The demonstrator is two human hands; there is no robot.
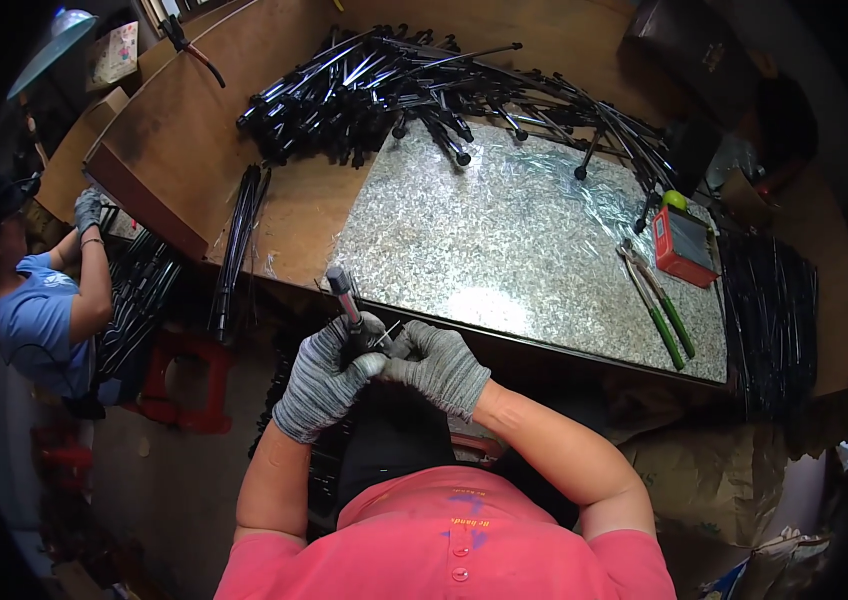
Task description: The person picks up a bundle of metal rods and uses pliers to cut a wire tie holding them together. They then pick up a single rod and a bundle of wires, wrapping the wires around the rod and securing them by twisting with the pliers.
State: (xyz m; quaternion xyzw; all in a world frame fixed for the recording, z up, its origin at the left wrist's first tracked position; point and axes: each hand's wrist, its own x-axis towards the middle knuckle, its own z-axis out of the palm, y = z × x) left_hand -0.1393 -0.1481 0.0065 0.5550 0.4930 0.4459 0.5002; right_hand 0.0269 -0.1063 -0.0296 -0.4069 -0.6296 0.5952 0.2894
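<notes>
In a grey knitted glove, my left hand (326, 376) is closed round a dark tube (343, 292), which points up and away in front of the table's near edge. The tube has a grey end and a pinkish stretch below it. My right hand (434, 370), gloved alike, is pressed up against the left one, its fingers pinched together at the tube's lower part. What the right fingers grip is mostly hidden. A thin pale strip (393, 327) sticks up between the two hands.
A big heap of shiny black rods (344, 95) lies across the table's back. Green-handled cutters (656, 305) and a red box (684, 247) rest on the speckled tabletop (464, 230). More black rods (769, 310) stand at the right. A co-worker (49, 300) in blue works at the left, near a red stool (184, 380).
</notes>
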